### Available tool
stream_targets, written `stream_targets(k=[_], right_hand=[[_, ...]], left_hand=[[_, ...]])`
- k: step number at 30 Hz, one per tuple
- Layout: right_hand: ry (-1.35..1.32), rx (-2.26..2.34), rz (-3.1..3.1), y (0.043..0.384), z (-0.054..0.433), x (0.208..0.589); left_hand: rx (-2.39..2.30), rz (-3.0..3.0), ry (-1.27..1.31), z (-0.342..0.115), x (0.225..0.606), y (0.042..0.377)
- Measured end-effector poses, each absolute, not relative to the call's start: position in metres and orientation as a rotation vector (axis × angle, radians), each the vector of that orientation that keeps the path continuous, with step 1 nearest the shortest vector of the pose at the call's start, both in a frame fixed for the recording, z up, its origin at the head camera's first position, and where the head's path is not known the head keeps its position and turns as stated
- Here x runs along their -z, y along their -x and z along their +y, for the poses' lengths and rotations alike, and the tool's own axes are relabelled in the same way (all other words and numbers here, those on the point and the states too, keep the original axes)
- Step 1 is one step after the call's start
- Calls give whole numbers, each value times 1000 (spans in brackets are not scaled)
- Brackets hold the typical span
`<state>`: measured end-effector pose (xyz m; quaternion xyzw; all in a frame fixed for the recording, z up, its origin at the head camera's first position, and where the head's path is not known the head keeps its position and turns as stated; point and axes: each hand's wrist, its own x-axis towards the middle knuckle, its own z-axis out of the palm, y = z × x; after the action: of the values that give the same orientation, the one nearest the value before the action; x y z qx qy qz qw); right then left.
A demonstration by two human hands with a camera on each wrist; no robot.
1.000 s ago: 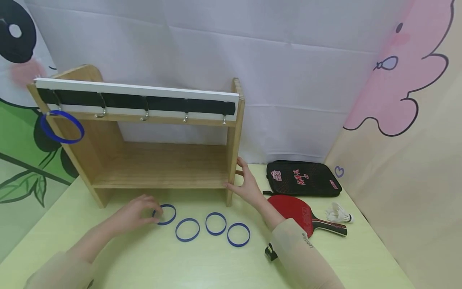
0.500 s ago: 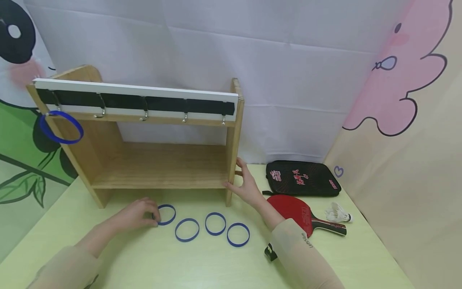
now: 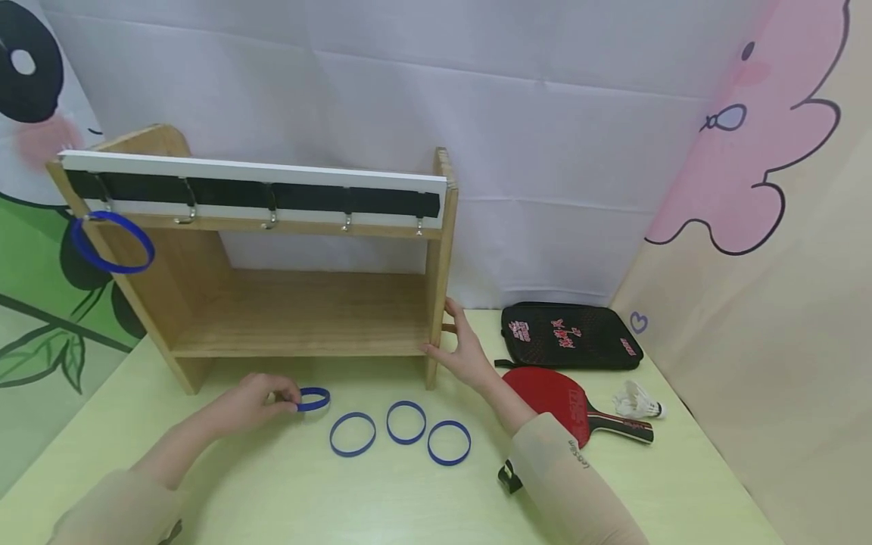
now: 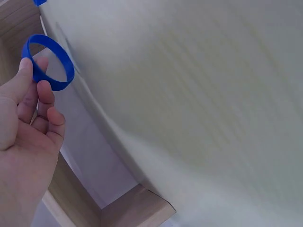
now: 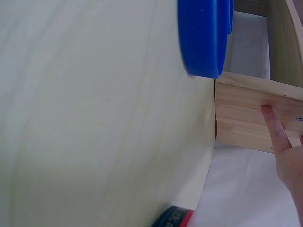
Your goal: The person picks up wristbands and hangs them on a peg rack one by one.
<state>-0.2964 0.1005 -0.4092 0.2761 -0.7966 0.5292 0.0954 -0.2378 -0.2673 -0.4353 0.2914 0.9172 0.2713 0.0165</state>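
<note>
My left hand [image 3: 252, 401] pinches a blue silicone wristband [image 3: 315, 406] between thumb and fingers, low in front of the wooden rack [image 3: 300, 348]. The left wrist view shows that wristband [image 4: 59, 86] tilted, its loop reaching past the fingertips. My right hand [image 3: 468, 357] rests on the rack's right side panel [image 3: 443, 265]; in the right wrist view one straight digit [image 5: 276, 127] presses the panel's outer face. Three more blue wristbands lie on the table: one nearest the left hand [image 3: 353, 453], a middle one [image 3: 406, 440] and a right one [image 3: 450, 462].
A white board with a black strip [image 3: 306, 197] and several metal hooks spans the rack's top. Another blue wristband [image 3: 129, 268] hangs from the leftmost hook. Right of the rack are a black case [image 3: 593, 348], a red table tennis bat [image 3: 552, 393] and a shuttlecock [image 3: 636, 403].
My left hand has closed its fingers on the nearest wristband and lifted and tilted it slightly from the table. The right hand stays on the side panel.
</note>
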Motion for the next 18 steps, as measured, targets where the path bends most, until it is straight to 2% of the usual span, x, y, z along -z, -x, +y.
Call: stream_targets(k=[5, 13, 18], right_hand=[[-816, -1559, -2371, 289, 100, 401], [-754, -1544, -2392, 311, 101, 425], [-752, -1555, -2367, 314, 100, 426]], left_hand=[[-874, 2900, -868, -264, 431, 237], [-900, 2952, -813, -258, 418, 233], [-917, 2945, -780, -256, 407, 228]])
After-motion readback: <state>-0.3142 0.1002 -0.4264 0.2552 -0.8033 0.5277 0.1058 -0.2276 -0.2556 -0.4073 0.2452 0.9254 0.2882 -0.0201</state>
